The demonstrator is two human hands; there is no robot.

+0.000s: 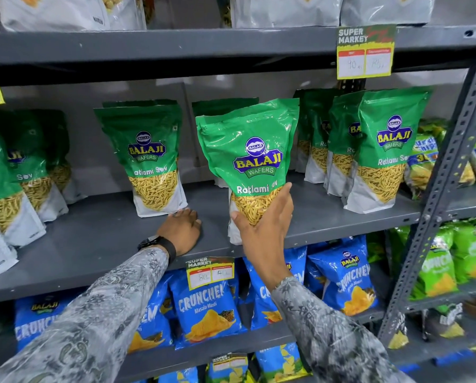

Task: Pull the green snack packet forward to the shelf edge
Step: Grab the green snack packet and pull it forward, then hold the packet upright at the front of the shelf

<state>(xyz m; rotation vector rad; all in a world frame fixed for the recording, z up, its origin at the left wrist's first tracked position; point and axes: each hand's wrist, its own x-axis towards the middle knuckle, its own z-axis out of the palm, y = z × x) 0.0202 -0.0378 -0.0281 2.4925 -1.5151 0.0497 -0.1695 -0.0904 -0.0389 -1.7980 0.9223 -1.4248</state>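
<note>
Shop shelf (93,244) | right hand (264,230) grips Ratlami Sev packet (247,150) low, near front edge, to slide it | left hand (182,230) flat, open, holding nothing, for balance

Blue Crunchex packets (207,308) stand in a row on the tier below, front faces outward, some overlapping. A yellow price tag (210,272) hangs at the front lip above them, handwritten figures legible as 80 and 40. A second, larger price tag (365,52) is fixed to the upper tier's front lip, marked 90; its other figure is unclear. White pouches (51,11) occupy the top tier, only their lower parts visible. Light green chip bags (452,261) sit in the adjoining bay to the right, beyond a perforated grey upright (446,172).
</note>
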